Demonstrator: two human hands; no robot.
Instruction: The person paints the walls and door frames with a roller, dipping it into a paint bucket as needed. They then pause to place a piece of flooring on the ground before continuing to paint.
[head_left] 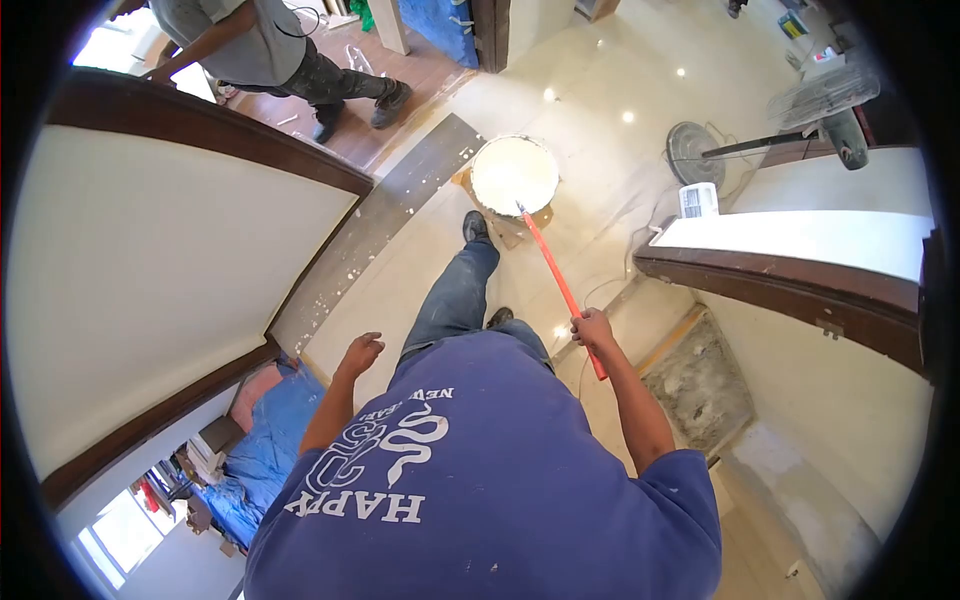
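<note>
My right hand (592,329) is wrapped round a long red pole (550,262) near its lower end. The pole slants up and to the left, and its far tip reaches into a round bucket (497,180) of cream-coloured liquid, where whatever is on the tip is hidden. Out to the left of my body, my left hand (362,354) hangs free with its fingers loosely bent and apart, holding nothing. Brown cardboard shows under and beside the bucket, just ahead of my forward shoe (475,227).
Another person (255,50) stands beyond a doorway at upper left. A fan (690,153) with a trailing cable and a white tub (698,200) are at right. Dark wooden frames (780,290) flank both sides. Blue sheeting (275,430) lies at lower left.
</note>
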